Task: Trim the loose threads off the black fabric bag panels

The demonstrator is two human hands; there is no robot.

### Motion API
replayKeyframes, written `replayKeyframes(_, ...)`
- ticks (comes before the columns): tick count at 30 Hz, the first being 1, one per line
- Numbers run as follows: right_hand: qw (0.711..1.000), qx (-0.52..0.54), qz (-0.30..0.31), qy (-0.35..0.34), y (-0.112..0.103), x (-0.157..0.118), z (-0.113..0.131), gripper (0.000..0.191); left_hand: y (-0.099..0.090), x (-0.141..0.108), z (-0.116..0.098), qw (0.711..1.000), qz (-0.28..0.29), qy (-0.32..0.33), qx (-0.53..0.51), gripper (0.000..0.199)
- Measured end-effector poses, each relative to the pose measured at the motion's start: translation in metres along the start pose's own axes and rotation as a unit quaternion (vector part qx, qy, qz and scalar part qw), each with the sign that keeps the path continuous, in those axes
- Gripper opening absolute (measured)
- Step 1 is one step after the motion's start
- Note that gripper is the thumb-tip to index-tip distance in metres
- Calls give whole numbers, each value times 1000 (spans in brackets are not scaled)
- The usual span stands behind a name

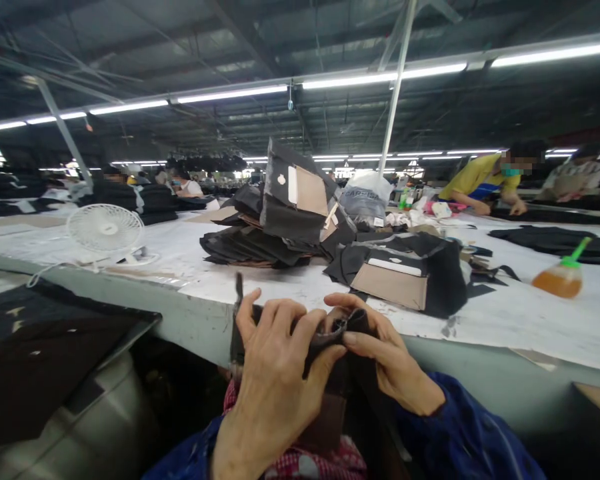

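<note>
Near table edge, hands pinching black fabric

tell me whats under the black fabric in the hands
Below the black fabric, held by the left hand and right hand, show a brown panel and red checked cloth. The hands and fabric hide whatever lies directly beneath the folded part.

**Single legible word, on a bag at the far side of the table**

Reads "CARPISA" in dark capitals across the white plastic bag, letters slightly creased by the folds. Small white tag at the bag's lower edge: marks too small to read. Small mark on the hub of the white desk fan: also unreadable. No other legible text.
</note>
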State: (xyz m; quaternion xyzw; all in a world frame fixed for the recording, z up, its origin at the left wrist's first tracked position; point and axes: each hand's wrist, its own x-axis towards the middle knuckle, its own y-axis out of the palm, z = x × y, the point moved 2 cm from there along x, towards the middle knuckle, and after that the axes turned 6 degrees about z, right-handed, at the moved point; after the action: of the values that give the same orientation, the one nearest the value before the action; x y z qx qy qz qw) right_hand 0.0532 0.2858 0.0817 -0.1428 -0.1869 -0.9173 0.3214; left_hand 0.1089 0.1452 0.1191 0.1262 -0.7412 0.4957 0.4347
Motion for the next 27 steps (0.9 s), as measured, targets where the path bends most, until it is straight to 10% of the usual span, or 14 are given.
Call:
replayKeyframes(6, 968, -231, 50, -81, -5, -4, 21, 68, 0, 2, 16, 1000, 18, -6, -17, 7)
replayKeyframes(14, 729, -653, 45, -200, 4, -11, 44, 30, 11, -6, 13, 995, 46, 23, -87, 8)
replayKeyframes(22, 693, -699, 123, -127, 1, 1, 59, 14, -1, -2, 14, 997, 49, 49, 41, 6)
replayKeyframes(27, 657, -741, 131, -53, 12, 4, 59, 16, 8, -6, 16, 987, 143, -65, -27, 17)
